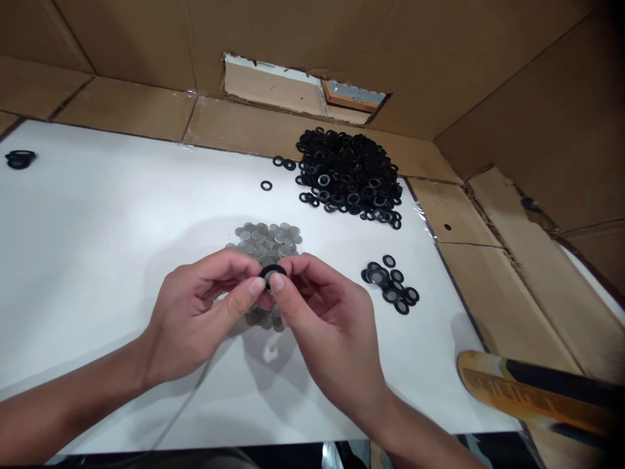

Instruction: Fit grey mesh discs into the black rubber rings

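Both my left hand (195, 319) and my right hand (327, 319) pinch a black rubber ring (272, 271) between thumbs and fingers, just above the middle of the white board (97, 228). Something grey may sit inside the ring, but my fingers hide most of it. Directly under my hands lies a heap of small grey mesh discs (266, 244), partly hidden by them. Beyond it is a much larger heap of black rubber rings (347, 172). A smaller group of black rings with grey centres (389, 284) lies to the right of my right hand.
A single black ring (266, 185) lies left of the large heap, and a short stack of rings (20, 159) sits at the far left. Cardboard walls (512, 85) surround the board. A blurred yellow-and-black object (532, 397) intrudes at lower right.
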`<state>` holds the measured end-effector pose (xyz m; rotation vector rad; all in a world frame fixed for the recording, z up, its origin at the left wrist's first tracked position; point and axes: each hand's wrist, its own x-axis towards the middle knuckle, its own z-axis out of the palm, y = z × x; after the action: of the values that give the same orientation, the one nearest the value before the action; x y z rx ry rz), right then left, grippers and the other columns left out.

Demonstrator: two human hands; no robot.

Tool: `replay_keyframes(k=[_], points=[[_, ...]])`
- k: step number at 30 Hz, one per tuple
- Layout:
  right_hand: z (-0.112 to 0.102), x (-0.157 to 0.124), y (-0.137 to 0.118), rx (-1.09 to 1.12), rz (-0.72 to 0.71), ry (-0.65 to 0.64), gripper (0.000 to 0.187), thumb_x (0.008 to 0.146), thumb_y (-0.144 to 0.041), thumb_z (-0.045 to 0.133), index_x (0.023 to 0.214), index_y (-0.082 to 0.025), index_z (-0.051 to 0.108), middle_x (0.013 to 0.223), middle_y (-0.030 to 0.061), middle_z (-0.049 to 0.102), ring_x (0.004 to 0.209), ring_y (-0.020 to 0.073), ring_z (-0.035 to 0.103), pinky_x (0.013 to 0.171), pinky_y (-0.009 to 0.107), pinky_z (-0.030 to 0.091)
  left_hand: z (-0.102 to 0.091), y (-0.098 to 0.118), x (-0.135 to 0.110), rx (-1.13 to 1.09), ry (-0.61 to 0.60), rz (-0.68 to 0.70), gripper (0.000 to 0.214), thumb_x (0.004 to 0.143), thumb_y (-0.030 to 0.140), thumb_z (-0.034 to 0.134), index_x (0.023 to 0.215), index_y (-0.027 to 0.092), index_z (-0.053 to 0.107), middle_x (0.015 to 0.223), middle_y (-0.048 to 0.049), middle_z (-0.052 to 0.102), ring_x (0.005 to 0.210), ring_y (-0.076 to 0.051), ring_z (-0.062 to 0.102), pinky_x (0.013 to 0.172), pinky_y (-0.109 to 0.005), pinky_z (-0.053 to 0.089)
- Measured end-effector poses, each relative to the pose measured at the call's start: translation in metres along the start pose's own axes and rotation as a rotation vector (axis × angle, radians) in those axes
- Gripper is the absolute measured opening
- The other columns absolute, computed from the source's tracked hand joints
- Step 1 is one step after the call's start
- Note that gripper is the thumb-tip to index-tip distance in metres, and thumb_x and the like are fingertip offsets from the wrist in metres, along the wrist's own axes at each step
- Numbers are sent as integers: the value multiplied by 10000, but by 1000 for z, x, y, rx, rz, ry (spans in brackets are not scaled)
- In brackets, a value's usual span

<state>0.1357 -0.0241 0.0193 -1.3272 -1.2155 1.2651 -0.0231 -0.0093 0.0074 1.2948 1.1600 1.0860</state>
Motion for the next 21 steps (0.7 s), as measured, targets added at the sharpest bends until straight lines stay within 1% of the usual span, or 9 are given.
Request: replay_keyframes(k=[3,5,7,9,11,15,17,19,21], points=[[0,1,-2,-25,-23,22,172,937,-329,745,823,-204,707,714,-16,671,587,109,543,574,258,483,0,1,1,-14,2,-33,144,914,175,679,782,230,681,714,38,738,677,-138,727,667,-222,605],[-2,3,-3,-35,-27,43,139,912,-336,773,860,-212,737,750,-8,705,573,111,564,565,263,495,-1,1,2,0,4,-76,131,915,183,676,792,228,684,715,32,732,690,-147,734,662,-226,607],[-4,5,-3,-25,-18,45,131,907,-348,776,901,-219,754,735,-8,715,546,114,572,544,264,501,-2,1,3,-1,-17,-115,119,916,200,677,800,223,691,727,19,724,706,-159,739,666,-234,616],[-6,8,-4,-16,8,22,117,900,-330,776,884,-216,755,689,-15,704,513,111,558,514,254,493,-4,0,5,-8,-36,-131,114,911,198,673,800,217,690,741,11,712,713,-162,734,681,-240,628],[-8,10,-4,-18,56,-17,106,882,-289,781,826,-206,745,663,-17,699,495,102,540,491,238,474,-7,-2,7,2,-36,-118,116,912,199,671,799,216,683,743,13,697,705,-157,723,695,-243,635],[-6,12,-4,22,167,-72,120,832,-268,814,810,-190,725,630,-22,686,491,94,529,479,221,455,-10,-5,9,23,-65,-89,140,963,240,653,825,220,668,754,21,711,693,-149,730,668,-228,623],[-5,13,-3,66,168,-70,130,824,-262,826,813,-193,716,583,-44,647,481,88,518,482,213,456,-8,-5,8,12,-63,-114,136,977,257,650,850,219,681,750,24,725,698,-145,735,664,-221,611],[-6,13,-3,104,147,-57,125,838,-256,821,802,-196,718,541,-61,610,470,82,508,471,198,449,-6,-4,7,-6,-51,-145,89,955,261,691,877,219,700,745,30,736,703,-138,731,683,-213,607],[-7,14,-3,121,143,-47,126,845,-261,824,786,-196,733,535,-58,619,467,82,517,463,194,454,-4,-3,5,-24,-51,-163,73,931,272,733,886,220,710,746,33,745,705,-132,729,705,-209,610]])
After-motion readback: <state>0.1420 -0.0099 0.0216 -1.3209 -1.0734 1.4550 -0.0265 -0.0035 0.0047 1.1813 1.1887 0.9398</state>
